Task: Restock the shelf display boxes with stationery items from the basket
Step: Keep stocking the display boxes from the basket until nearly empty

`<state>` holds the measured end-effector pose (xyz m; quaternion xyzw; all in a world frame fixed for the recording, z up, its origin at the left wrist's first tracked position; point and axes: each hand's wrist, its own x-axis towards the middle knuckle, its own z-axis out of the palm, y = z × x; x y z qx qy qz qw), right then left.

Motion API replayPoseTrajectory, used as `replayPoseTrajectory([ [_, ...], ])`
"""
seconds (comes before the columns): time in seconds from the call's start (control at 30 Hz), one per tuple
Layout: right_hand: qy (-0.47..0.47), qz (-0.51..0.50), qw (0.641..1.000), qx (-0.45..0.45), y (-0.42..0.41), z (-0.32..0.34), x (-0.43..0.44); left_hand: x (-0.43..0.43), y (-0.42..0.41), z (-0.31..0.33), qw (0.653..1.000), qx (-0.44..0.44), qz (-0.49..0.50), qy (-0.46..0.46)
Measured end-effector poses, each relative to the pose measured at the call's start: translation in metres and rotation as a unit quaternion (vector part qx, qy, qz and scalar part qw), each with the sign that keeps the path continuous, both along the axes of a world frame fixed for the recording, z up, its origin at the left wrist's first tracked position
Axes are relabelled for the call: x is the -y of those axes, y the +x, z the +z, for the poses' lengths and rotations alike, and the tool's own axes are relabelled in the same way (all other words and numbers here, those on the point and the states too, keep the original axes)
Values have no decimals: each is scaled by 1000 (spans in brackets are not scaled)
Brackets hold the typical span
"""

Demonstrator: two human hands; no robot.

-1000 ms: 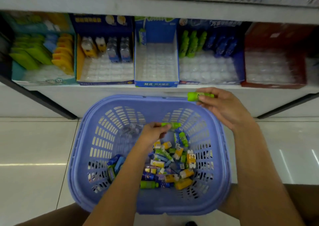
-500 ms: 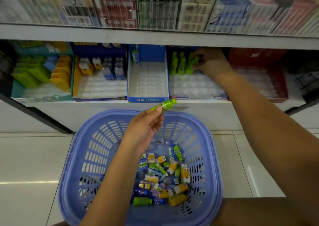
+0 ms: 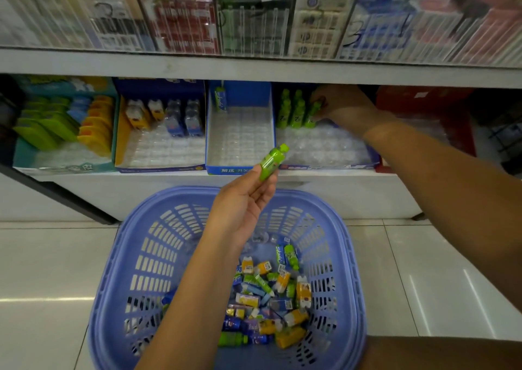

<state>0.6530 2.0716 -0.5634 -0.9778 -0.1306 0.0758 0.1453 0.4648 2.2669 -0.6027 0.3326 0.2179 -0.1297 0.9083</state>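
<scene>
A blue slatted basket [image 3: 135, 256] on the floor holds several small bottle-shaped stationery items [image 3: 271, 293] in green, yellow and blue. My left hand [image 3: 243, 208] is raised above the basket and pinches a green bottle-shaped item [image 3: 272, 162] between thumb and fingertips. My right hand [image 3: 339, 104] reaches into the blue display box [image 3: 324, 152] on the lower shelf and grips a green item [image 3: 314, 114] at the back row, beside two other upright green ones [image 3: 291, 109].
Left of that box stand a nearly bare blue box [image 3: 240, 141] with one item at its back, a box with yellow and blue bottles [image 3: 161, 143] and a teal box with green and yellow items [image 3: 56, 132]. A red box [image 3: 429, 121] sits right. Packaged goods fill the upper shelf.
My right hand carried its green item from above the basket into the display box's back row. My left hand lifted a green item out of the basket and holds it higher.
</scene>
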Motion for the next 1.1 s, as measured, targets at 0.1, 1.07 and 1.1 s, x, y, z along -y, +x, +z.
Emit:
replayPoseTrajectory([
  [0.1,9,-1,1000,-12,-1,6,0,9,1,5,1000,2,-6,-5],
  [1.07,185,-35,981,41,-41,-3,-34,43,6,-31,490,311,-237,779],
  [1.1,191,-40,980,40,-39,-3,-35,43,6,-31,496,314,-233,776],
])
